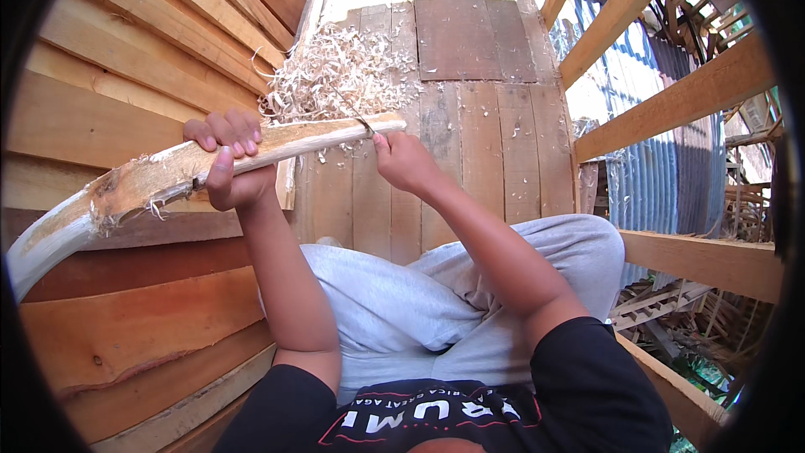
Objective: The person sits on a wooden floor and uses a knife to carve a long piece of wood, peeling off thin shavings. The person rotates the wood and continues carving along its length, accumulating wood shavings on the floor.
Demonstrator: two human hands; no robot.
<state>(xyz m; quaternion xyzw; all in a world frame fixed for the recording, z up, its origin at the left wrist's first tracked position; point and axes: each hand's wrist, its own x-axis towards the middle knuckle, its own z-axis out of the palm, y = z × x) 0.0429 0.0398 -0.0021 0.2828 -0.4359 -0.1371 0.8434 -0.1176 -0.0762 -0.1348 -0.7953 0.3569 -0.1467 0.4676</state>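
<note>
A long curved piece of wood (138, 184), pale and partly shaved, runs from the left edge to the middle of the view. My left hand (231, 159) is closed around its straighter part, thumb below and fingers over the top. Close to the wood's right end, my right hand (407, 164) is closed on a knife (362, 121). Its thin dark blade crosses the wood and points away from me; the handle is hidden in my fist. Rough fibres hang from the wood to the left of my left hand.
A heap of curled wood shavings (335, 71) lies on the plank floor (482, 151) beyond the wood. A plank wall (126, 126) rises close on the left. Wooden rails (679, 96) and corrugated sheets (646, 176) stand at the right. My crossed legs (394, 294) are below my hands.
</note>
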